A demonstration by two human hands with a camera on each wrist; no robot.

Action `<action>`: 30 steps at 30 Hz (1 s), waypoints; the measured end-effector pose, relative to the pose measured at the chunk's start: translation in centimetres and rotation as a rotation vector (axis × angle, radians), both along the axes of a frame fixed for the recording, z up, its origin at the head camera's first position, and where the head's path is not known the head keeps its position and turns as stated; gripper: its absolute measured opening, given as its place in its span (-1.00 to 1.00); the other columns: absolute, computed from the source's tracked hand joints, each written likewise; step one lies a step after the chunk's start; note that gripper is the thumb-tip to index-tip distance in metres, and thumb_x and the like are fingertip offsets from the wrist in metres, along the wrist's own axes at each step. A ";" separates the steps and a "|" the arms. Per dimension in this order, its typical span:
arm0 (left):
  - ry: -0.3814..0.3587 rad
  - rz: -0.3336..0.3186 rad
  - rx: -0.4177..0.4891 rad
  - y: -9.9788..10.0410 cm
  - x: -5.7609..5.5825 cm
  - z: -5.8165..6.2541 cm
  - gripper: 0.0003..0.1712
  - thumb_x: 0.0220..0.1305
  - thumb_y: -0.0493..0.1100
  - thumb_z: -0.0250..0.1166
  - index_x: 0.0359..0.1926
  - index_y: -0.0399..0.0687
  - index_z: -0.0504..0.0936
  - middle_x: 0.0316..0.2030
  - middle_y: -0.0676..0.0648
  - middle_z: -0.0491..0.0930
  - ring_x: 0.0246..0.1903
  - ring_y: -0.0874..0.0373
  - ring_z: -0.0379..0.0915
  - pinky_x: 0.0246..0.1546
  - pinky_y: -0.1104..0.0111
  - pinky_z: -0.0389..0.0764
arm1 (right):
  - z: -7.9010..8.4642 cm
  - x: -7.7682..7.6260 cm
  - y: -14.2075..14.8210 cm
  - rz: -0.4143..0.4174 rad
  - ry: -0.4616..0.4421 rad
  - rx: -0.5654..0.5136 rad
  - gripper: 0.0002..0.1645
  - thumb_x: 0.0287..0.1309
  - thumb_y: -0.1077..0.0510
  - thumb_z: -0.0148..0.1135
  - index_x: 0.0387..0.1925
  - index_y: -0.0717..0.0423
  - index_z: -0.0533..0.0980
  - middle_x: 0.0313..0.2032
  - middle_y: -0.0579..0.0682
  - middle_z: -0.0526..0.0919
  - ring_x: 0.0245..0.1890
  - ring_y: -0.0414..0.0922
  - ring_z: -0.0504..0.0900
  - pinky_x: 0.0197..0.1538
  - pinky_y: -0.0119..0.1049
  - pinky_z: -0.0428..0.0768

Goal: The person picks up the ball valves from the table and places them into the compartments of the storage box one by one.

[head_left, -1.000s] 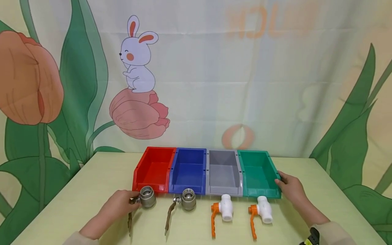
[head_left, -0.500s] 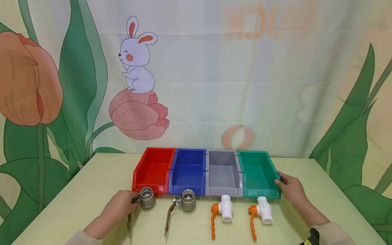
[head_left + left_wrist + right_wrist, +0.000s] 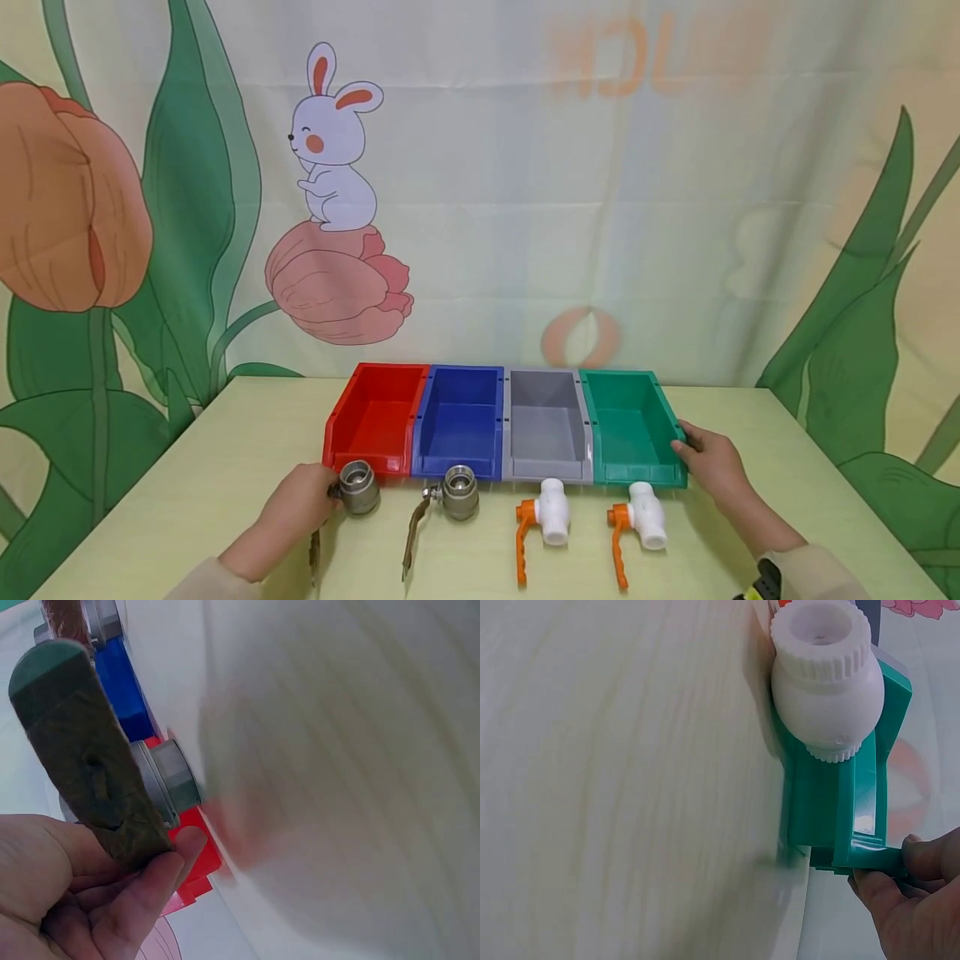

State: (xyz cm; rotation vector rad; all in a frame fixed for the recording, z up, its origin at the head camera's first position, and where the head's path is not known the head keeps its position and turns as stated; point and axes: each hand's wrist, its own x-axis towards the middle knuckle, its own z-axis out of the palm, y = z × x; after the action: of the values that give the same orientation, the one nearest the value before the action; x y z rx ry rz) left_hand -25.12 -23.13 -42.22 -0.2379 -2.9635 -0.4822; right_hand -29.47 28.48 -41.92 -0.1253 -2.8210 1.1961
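Note:
My left hand [image 3: 296, 504] pinches the lever end of the leftmost metal ball valve [image 3: 360, 487], in front of the red bin [image 3: 369, 460]. In the left wrist view, thumb and fingertips hold the brown, wrapped-looking lever [image 3: 90, 761] near the valve body. My right hand [image 3: 716, 462] grips the right side wall of the green bin [image 3: 637, 473], its thumb over the rim in the right wrist view. Close to that hand lies a white plastic ball valve [image 3: 647, 517] with an orange lever.
Between the red and green bins stand a blue bin [image 3: 459, 465] and a grey bin [image 3: 547, 468], side by side. A second metal ball valve [image 3: 460, 493] lies before the blue bin. Another white valve [image 3: 553, 512] is before the grey one. A printed curtain [image 3: 480, 208] hangs behind the table [image 3: 187, 500].
My left wrist and sleeve have shifted slightly to the right, the fingers staying at the valve's lever. The head view has drifted a little. My right hand keeps its place on the green bin.

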 end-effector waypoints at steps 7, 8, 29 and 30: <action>-0.007 -0.001 -0.019 0.1 -0.2 0.1 -0.73 0.03 -0.48 0.40 -0.63 -0.13 0.54 -0.65 0.03 0.42 -0.55 0.16 0.26 -0.48 0.37 0.32 | 0.0 0.0 0.1 0.005 0.018 0.013 -0.39 0.54 0.24 -0.02 0.44 0.51 0.17 0.35 0.53 0.31 0.41 0.46 0.29 0.38 0.27 0.40; -0.008 -0.003 -0.019 0.1 -0.2 0.1 -0.73 0.03 -0.48 0.40 -0.62 -0.13 0.54 -0.64 0.02 0.43 -0.55 0.16 0.26 -0.48 0.37 0.32 | 0.0 0.0 0.1 0.005 0.019 0.014 -0.39 0.54 0.24 -0.02 0.44 0.51 0.17 0.35 0.53 0.31 0.41 0.46 0.29 0.38 0.27 0.40; -0.124 0.006 0.122 0.2 0.1 0.6 -0.83 0.11 -0.51 0.34 -0.43 -0.19 0.63 -0.57 -0.03 0.56 -0.64 0.19 0.43 -0.55 0.39 0.48 | 0.0 0.2 -0.1 -0.002 0.011 -0.010 -0.40 0.54 0.23 -0.05 0.46 0.46 0.15 0.37 0.50 0.30 0.44 0.43 0.25 0.40 0.25 0.38; -0.129 0.006 0.127 0.2 0.2 0.7 -0.84 0.12 -0.51 0.34 -0.43 -0.20 0.63 -0.57 -0.04 0.56 -0.64 0.19 0.43 -0.55 0.38 0.49 | 0.0 0.3 -0.1 -0.003 0.010 -0.013 -0.40 0.54 0.23 -0.05 0.46 0.46 0.15 0.37 0.50 0.29 0.44 0.43 0.24 0.40 0.25 0.38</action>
State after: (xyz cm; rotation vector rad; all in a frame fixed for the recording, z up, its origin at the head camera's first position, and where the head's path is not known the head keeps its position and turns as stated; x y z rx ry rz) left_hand -24.95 -22.88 -41.52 -0.1918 -3.0405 -0.7071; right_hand -29.21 28.40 -41.93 -0.1234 -2.8039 1.2117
